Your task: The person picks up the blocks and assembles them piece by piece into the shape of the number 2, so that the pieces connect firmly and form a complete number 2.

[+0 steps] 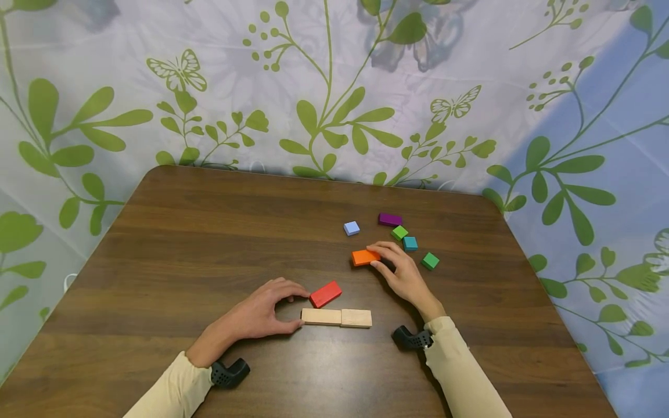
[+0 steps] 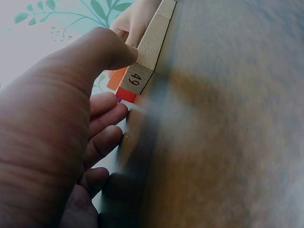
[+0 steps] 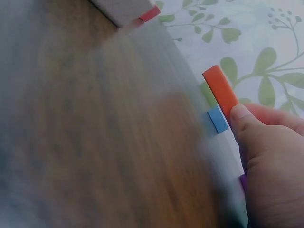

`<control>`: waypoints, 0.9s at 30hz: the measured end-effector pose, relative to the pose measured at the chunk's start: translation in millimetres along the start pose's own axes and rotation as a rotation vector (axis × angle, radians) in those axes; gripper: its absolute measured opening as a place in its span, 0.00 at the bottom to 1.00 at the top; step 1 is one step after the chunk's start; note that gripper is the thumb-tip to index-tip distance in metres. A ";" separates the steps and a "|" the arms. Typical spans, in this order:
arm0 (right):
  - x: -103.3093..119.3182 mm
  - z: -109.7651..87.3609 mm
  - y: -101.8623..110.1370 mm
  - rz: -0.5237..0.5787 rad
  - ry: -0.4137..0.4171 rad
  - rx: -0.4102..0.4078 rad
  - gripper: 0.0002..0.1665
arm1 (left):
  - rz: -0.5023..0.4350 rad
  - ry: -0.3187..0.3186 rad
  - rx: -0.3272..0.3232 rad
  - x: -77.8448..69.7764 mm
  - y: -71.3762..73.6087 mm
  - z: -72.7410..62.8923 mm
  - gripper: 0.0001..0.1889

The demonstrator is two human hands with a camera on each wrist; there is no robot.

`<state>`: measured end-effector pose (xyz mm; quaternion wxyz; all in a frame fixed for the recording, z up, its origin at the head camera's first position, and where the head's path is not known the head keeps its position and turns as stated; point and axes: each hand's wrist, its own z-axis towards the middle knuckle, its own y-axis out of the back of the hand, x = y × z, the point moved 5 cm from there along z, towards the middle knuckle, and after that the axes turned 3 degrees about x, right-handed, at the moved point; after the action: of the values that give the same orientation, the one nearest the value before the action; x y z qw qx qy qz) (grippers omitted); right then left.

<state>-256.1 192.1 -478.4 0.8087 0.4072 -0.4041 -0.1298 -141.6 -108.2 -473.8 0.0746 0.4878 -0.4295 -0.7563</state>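
My right hand [image 1: 401, 273] pinches an orange block [image 1: 363, 258] by its right end between thumb and fingers. The right wrist view shows the orange block [image 3: 219, 88] jutting past the thumb tip. Two plain wooden blocks [image 1: 321, 316] lie end to end in a row; the left wrist view shows the number 49 on the near end face. My left hand [image 1: 269, 310] is spread around the row's left end, thumb tip right at that end. Its fingertips come close to the left end of a red block [image 1: 326, 294], which lies slanted just behind the row.
Farther back are a light blue block [image 1: 352, 228], a purple block [image 1: 390, 219], a lime green block [image 1: 399, 233], a teal block [image 1: 410, 243] and a green block [image 1: 431, 261]. The brown wooden table [image 1: 219, 232] backs onto a leaf-patterned curtain [image 1: 209, 104].
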 end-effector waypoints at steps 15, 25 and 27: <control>6.6 -2.1 -3.3 0.060 0.012 0.105 0.22 | 0.000 -0.004 0.000 0.8 1.4 0.3 0.24; 12.1 -2.2 -5.0 0.190 -0.041 0.226 0.20 | -0.002 -0.004 0.001 0.9 2.1 0.7 0.24; 12.7 -2.4 -5.9 0.204 -0.050 0.246 0.20 | -0.001 -0.004 0.003 0.9 2.4 0.7 0.24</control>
<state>-245.4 182.8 -476.8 0.7516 0.4566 -0.4760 -0.0069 -143.3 -109.7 -472.6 0.0725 0.4866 -0.4303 -0.7568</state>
